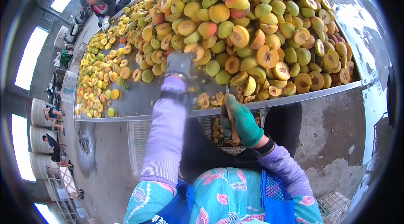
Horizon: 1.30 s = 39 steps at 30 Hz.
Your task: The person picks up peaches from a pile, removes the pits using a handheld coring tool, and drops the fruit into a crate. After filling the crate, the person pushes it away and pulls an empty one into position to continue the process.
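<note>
Two gloved hands were ours: the left hand [180, 64], in grey, reached to the fruit heap [235, 17] just above the middle of the frame, its fingertips at a halved fruit [194, 51], though we could not tell whether they gripped it. Below and right of centre, our right hand [246, 125], in green, was closed around the handle of a knife [228, 93], whose blade pointed up past the rim of the metal table [134, 118]. Under that rim we had a crate [138, 144] (pale and slatted). At the upper left, another person [110, 3] leaned over smaller fruit [94, 62].
</note>
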{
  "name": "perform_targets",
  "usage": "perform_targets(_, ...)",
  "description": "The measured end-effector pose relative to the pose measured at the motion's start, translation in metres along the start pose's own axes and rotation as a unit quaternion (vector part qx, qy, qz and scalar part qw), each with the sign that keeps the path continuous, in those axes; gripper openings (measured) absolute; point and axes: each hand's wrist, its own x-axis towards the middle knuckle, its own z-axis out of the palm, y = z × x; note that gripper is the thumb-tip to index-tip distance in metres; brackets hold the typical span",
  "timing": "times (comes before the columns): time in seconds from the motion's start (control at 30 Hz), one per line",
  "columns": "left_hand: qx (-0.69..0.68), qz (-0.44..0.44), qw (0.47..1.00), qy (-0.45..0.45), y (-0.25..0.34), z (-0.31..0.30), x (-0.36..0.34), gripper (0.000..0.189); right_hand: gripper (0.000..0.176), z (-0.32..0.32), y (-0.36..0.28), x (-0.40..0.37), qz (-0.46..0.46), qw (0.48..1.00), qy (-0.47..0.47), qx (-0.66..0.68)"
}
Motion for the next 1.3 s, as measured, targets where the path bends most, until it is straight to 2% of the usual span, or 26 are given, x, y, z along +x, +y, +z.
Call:
perform_targets(0.03,-0.272,-0.107,0.956,-0.005,0.001,-0.006,-0.021,0.031,0.036,0.002,-0.001,0.008,-0.069,0.993,0.026,-0.09)
perform_targets(0.07,-0.52,-0.204,0.829,-0.006,0.004,-0.014,-0.045,0.028,0.035,0.004,-0.003,0.015,-0.132,0.973,0.064,-0.176)
perform_targets(0.13,-0.409,-0.08,0.909,0.002,0.029,-0.044,-0.102,0.032,0.033,0.012,0.005,0.035,-0.277,0.888,0.096,-0.354)
perform_targets(0.17,-0.423,0.016,0.906,0.01,0.022,-0.039,-0.12,0.03,0.031,0.021,0.0,0.036,-0.251,0.886,0.103,-0.375)
perform_targets(0.27,-0.295,0.209,0.924,0.127,0.018,-0.015,-0.135,0.025,0.028,0.029,0.017,0.041,-0.234,0.818,0.102,-0.515)
perform_targets(0.3,-0.418,0.143,0.889,0.118,0.001,0.019,-0.132,0.024,0.031,0.034,0.012,0.034,-0.192,0.84,0.11,-0.495)
perform_targets(0.37,-0.464,0.075,0.879,0.081,0.023,0.013,-0.149,0.021,0.032,0.028,0.018,0.029,-0.171,0.87,0.089,-0.453)
perform_targets(0.43,-0.497,0.086,0.858,0.101,0.023,0.025,-0.147,0.023,0.033,0.028,0.017,0.021,-0.151,0.899,0.072,-0.405)
perform_targets(0.53,-0.4,0.159,0.885,0.176,0.015,0.034,-0.139,0.025,0.033,0.039,0.009,0.009,-0.146,0.932,0.064,-0.327)
perform_targets(0.6,-0.622,0.041,0.776,0.095,0.037,0.016,-0.15,0.025,0.032,0.044,0.015,0.006,-0.165,0.944,0.078,-0.274)
perform_targets(0.7,-0.67,-0.004,0.73,0.133,0.05,0.018,-0.154,0.024,0.032,0.043,0.028,0.007,-0.157,0.944,0.085,-0.277)
perform_targets(0.8,-0.617,0.005,0.776,0.132,0.053,0.019,-0.154,0.025,0.034,0.039,0.031,0.001,-0.127,0.924,0.089,-0.35)
perform_targets(0.9,-0.571,-0.007,0.815,0.097,0.061,0.013,-0.154,0.031,0.037,0.042,0.002,-0.009,0.006,0.971,0.037,-0.238)
perform_targets(0.97,-0.471,0.048,0.878,0.068,0.066,-0.006,-0.153,0.026,0.04,0.042,0.005,-0.011,0.11,0.994,-0.007,-0.005)
perform_targets(1.0,-0.417,0.075,0.904,0.056,0.066,-0.012,-0.15,0.025,0.042,0.042,0.006,-0.011,0.16,0.98,-0.031,0.113)
perform_targets(1.1,-0.428,0.077,0.899,-0.043,0.058,-0.014,-0.139,0.025,0.041,0.039,0.005,-0.015,0.189,0.922,-0.143,0.304)
perform_targets(1.13,-0.419,0.078,0.901,-0.081,0.057,-0.016,-0.138,0.026,0.042,0.044,0.004,-0.017,0.164,0.954,-0.099,0.231)
perform_targets(1.17,-0.382,0.09,0.917,-0.069,0.065,-0.026,-0.142,0.026,0.043,0.051,0.003,-0.019,0.136,0.977,-0.054,0.154)
perform_targets(1.2,-0.417,0.086,0.904,-0.027,0.063,-0.021,-0.146,0.025,0.044,0.057,0.002,-0.02,0.105,0.992,-0.008,0.075)
perform_targets(1.27,-0.488,0.079,0.868,0.056,0.062,-0.008,-0.151,0.024,0.045,0.058,0.002,-0.019,0.141,0.977,-0.038,0.154)
perform_targets(1.3,-0.491,0.054,0.87,0.018,0.059,-0.009,-0.152,0.022,0.045,0.056,0.001,-0.019,0.179,0.959,-0.06,0.209)
